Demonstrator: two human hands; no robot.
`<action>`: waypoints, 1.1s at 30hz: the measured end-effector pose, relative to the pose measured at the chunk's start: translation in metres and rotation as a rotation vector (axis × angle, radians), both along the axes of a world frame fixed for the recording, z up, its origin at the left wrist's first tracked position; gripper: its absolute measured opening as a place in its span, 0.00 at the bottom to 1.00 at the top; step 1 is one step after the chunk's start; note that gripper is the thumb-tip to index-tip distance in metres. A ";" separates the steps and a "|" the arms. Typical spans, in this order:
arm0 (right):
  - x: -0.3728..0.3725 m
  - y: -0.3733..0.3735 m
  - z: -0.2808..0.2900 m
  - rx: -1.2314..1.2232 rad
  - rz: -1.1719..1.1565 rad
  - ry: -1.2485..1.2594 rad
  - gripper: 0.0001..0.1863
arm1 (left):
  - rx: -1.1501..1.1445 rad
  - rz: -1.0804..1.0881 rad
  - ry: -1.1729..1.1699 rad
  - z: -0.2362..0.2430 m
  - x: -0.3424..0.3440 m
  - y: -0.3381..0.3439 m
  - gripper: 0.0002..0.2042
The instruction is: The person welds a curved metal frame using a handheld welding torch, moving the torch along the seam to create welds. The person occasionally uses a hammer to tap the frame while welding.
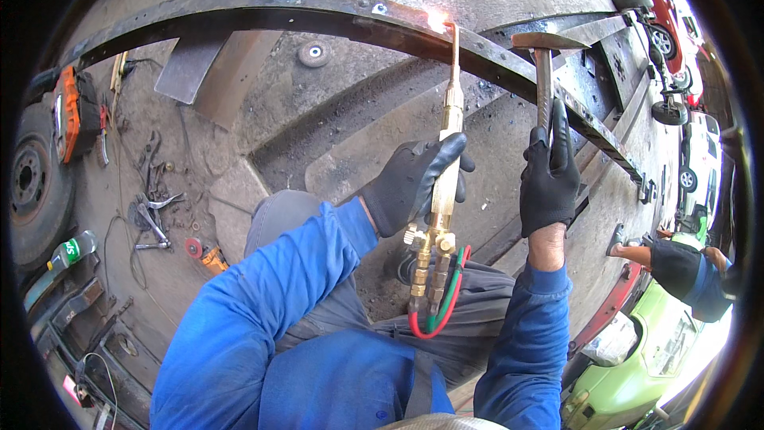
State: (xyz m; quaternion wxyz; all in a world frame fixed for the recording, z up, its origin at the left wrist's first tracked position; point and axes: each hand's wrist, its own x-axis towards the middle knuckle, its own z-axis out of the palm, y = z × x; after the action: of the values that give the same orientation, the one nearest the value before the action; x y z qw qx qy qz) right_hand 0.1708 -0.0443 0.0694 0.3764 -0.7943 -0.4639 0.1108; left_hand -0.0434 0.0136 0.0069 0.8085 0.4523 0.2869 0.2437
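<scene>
A black-gloved left hand point(410, 185) is closed around the barrel of a brass torch point(442, 201), its tip at a glowing spot point(437, 21) on a long steel beam point(342, 22), the grip set well back, apparently against the heat. The black-gloved right hand point(549, 191) is clasped around a hammer point(543, 84) near the handle's end, probably for reach; the handle crosses the beam in this view, the head showing past its far edge. A red hose point(427, 335) and green hose point(458, 279) loop below, seemingly clear of the flame. Rounded bolt heads point(380, 9) stud the dark, scuffed beam above a rough, stained concrete floor point(358, 161).
</scene>
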 end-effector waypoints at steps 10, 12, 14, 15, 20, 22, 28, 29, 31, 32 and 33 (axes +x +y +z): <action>-0.003 0.004 0.007 -0.022 0.047 -0.063 0.30 | 0.128 0.010 0.010 -0.003 -0.003 -0.003 0.29; -0.006 0.004 0.011 -0.051 0.030 0.014 0.29 | 0.112 0.012 -0.011 -0.005 -0.004 -0.004 0.29; -0.007 0.004 0.014 -0.062 0.031 0.002 0.29 | 0.090 0.006 0.001 -0.006 -0.003 -0.005 0.29; -0.007 0.006 0.014 -0.064 0.038 -0.011 0.29 | 0.093 0.009 0.011 -0.006 -0.003 -0.005 0.29; -0.003 0.019 0.000 -0.054 0.108 -0.087 0.30 | -0.110 -0.016 -0.001 0.003 -0.003 -0.001 0.29; 0.001 0.028 -0.007 -0.066 0.125 -0.073 0.31 | -0.097 -0.003 0.002 0.010 -0.007 0.000 0.29; 0.001 0.057 -0.012 -0.099 0.238 -0.161 0.30 | -0.134 -0.054 -0.194 0.037 -0.019 -0.018 0.27; -0.002 0.061 -0.015 0.011 0.283 -0.188 0.29 | -0.105 -0.065 -0.230 0.041 -0.022 -0.021 0.27; -0.007 0.071 -0.025 0.127 0.262 -0.160 0.29 | -0.109 -0.073 -0.283 0.045 -0.025 -0.022 0.27; -0.012 0.080 -0.036 0.231 0.316 0.140 0.27 | -0.055 -0.069 -0.258 0.046 -0.027 -0.022 0.27; -0.011 0.082 -0.039 0.169 0.273 0.222 0.26 | 0.000 -0.069 -0.231 0.047 -0.028 -0.022 0.27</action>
State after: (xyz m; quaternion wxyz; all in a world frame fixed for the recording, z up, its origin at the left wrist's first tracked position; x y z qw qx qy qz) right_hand 0.1594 0.0380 0.0303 0.4720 -0.6723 -0.5307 0.2087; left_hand -0.0712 -0.0088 0.0542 0.8443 0.4305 0.1760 0.2663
